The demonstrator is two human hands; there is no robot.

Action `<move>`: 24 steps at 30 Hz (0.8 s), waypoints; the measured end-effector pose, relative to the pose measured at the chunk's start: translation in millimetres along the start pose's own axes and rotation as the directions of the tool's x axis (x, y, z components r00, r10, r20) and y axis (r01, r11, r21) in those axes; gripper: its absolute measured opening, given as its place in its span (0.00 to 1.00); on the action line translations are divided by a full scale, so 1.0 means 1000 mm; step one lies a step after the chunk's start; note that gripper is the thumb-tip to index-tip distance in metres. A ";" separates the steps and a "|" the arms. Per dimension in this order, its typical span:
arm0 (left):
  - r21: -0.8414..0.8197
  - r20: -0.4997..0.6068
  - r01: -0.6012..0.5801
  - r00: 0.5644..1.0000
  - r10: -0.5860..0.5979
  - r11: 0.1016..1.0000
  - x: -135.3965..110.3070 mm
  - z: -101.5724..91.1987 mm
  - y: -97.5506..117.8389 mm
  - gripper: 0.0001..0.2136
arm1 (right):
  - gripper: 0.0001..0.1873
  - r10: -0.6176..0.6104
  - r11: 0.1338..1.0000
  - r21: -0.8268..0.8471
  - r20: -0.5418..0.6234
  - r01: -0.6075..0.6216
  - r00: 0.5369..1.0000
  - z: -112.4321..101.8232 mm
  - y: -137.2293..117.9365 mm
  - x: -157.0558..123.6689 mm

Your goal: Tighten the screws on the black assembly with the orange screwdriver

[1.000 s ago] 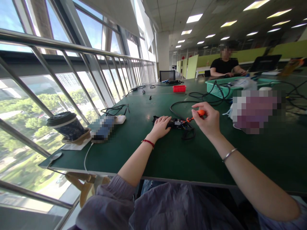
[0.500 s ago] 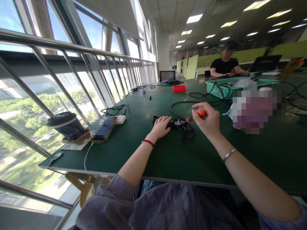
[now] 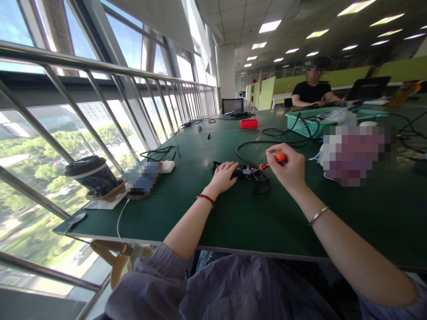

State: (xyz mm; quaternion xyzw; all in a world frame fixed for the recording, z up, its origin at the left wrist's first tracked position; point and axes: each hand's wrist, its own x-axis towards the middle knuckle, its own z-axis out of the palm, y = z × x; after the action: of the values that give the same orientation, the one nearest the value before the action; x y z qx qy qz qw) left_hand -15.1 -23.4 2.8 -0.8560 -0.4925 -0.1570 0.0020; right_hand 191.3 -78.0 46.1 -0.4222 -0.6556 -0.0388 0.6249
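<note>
A black, elongated electronic device [image 3: 247, 172] with its inner parts and thin wires exposed lies on the green table. My left hand [image 3: 224, 176] rests over its left end, with the fingers wrapped across the body and holding it against the tabletop. In my right hand [image 3: 289, 168] is an orange-and-black screwdriver [image 3: 280, 158], its handle between thumb and fingers. The thin shaft slants down leftward to the right part of the device; exactly where the tip touches is too small to tell. A black cable [image 3: 262, 192] loops beside the device.
A red bin [image 3: 249, 124] stands farther back, with a teal basket [image 3: 295, 125] to its right. At left are a lidded cup [image 3: 95, 178], a blurred phone-like object [image 3: 144, 178] and a white case [image 3: 167, 166]. Across the table sits a person [image 3: 312, 93].
</note>
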 end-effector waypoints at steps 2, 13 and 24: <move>0.002 0.000 -0.003 1.000 0.003 1.000 0.000 0.000 0.000 0.28 | 0.09 -0.014 1.000 0.026 -0.016 0.015 1.000 0.001 0.000 0.000; 0.004 -0.004 -0.002 1.000 0.002 1.000 0.000 0.001 -0.001 0.28 | 0.07 0.014 1.000 -0.010 0.003 -0.014 1.000 0.001 0.000 -0.001; 0.002 0.000 -0.001 1.000 0.001 1.000 0.000 0.001 0.001 0.28 | 0.09 0.013 0.998 0.059 0.007 -0.013 1.000 0.002 0.001 -0.001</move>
State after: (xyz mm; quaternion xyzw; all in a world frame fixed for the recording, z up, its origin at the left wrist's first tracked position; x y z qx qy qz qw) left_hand -14.4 -23.4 2.4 -0.8562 -0.4923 -0.1566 0.0030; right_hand 190.0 -76.3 44.6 -0.4080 -0.6558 -0.0140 0.6350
